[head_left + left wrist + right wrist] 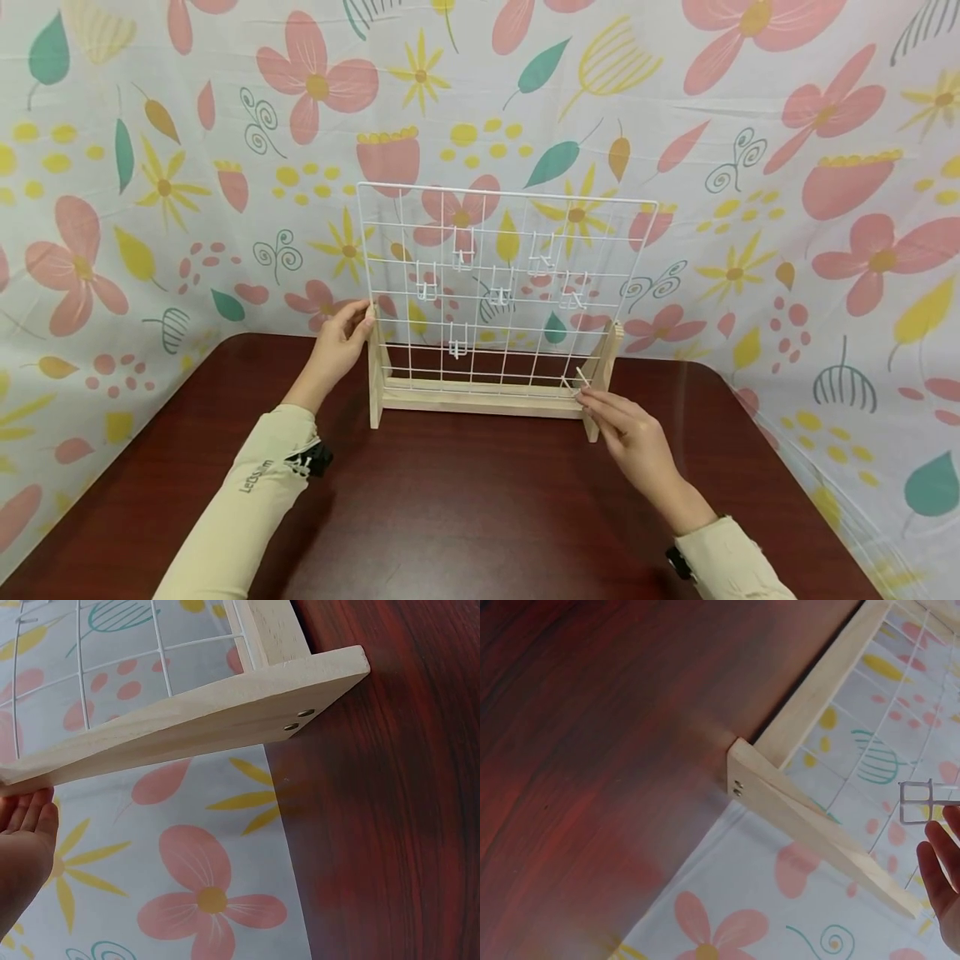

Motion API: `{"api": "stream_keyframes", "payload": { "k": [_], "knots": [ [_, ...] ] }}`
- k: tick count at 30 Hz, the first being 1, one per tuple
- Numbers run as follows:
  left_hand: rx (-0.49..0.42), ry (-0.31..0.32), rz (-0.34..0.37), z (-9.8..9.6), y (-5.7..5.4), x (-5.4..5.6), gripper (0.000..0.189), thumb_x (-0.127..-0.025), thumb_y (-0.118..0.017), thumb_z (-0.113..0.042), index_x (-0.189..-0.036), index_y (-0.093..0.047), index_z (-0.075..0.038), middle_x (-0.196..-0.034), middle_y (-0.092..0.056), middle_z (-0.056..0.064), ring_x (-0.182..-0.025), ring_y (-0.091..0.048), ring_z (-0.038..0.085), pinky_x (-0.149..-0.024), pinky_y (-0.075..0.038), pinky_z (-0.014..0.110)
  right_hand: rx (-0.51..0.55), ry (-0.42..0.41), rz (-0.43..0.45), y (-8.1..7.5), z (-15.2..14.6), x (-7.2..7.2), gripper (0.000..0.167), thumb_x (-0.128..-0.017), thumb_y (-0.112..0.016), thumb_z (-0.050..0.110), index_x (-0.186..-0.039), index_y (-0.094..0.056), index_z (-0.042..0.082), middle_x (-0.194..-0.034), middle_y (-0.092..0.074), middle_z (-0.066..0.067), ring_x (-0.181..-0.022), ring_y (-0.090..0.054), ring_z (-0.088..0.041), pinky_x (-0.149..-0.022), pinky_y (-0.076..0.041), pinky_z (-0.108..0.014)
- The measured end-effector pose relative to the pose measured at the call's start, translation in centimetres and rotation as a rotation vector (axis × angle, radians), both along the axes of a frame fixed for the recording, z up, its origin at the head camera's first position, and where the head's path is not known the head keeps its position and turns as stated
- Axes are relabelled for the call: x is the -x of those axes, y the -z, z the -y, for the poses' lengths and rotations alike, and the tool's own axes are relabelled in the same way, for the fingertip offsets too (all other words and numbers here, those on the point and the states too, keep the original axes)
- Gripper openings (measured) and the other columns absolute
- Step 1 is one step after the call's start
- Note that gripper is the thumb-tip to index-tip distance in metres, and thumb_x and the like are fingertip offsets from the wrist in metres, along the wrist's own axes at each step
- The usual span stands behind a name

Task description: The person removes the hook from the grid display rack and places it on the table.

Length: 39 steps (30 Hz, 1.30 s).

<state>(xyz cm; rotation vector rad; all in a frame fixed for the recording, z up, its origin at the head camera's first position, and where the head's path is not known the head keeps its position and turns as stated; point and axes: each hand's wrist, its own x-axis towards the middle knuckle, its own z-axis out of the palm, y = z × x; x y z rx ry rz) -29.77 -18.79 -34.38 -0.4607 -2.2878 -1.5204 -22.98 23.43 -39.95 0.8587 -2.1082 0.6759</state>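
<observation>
Red-brown, our table (465,508) carries a white wire grid (510,193) in its pale wooden stand (480,403). Our left hand (335,350) lightly pinches the left upright (375,375) near its top; our right hand (633,437), thumb and fingers together, holds a wire hook (931,793) by the grid's lower right. With six white hooks (456,346) already up, we judge we're adding this one; next, it must catch the grid.
</observation>
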Motion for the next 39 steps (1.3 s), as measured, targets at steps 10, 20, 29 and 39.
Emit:
{"api": "stream_keyframes", "payload": {
  "k": [10, 20, 29, 39],
  "knots": [
    [-0.023, -0.003, -0.008, 0.6, 0.9, 1.0, 0.041, -0.101, -0.049, -0.008, -0.137, -0.044, 0.011, -0.128, -0.055, 0.030, -0.117, -0.054, 0.037, -0.093, -0.049, 0.029, -0.092, -0.018, -0.045, 0.7, -0.5, 0.1, 0.031, -0.102, -0.050, 0.024, -0.110, -0.073, 0.004, -0.112, -0.069, -0.012, -0.102, -0.063, -0.029, -0.099, -0.034, -0.008],
    [-0.038, 0.011, -0.005, 0.6, 1.0, 1.2, 0.040, -0.101, -0.049, -0.007, -0.136, -0.044, 0.011, -0.128, -0.055, 0.030, -0.116, -0.054, 0.037, -0.093, -0.050, 0.029, -0.150, -0.013, -0.080, 1.4, -1.0, -0.3, 0.040, -0.103, -0.043, 0.030, -0.108, -0.073, 0.004, -0.110, -0.069, -0.012, -0.099, -0.064, -0.030, -0.100, -0.037, -0.013],
    [-0.035, 0.011, 0.004, 0.7, 1.0, 1.2, 0.040, -0.101, -0.048, -0.007, -0.137, -0.044, 0.010, -0.128, -0.055, 0.029, -0.116, -0.054, 0.036, -0.090, -0.049, 0.023, -0.187, -0.035, -0.135, 1.7, -1.4, -0.3, 0.039, -0.104, -0.043, 0.028, -0.103, -0.074, 0.004, -0.106, -0.071, -0.010, -0.094, -0.066, -0.028, -0.086, -0.048, -0.028],
    [-0.034, 0.009, -0.005, 0.6, 1.2, 1.3, 0.039, -0.101, -0.049, -0.006, -0.136, -0.045, 0.011, -0.128, -0.055, 0.030, -0.116, -0.054, 0.038, -0.091, -0.050, 0.027, -0.276, -0.065, -0.153, 2.4, -2.2, -0.6, 0.045, -0.105, -0.037, 0.028, -0.102, -0.074, 0.003, -0.103, -0.071, -0.012, -0.093, -0.067, -0.028, -0.079, -0.049, -0.036]
  ]
}}
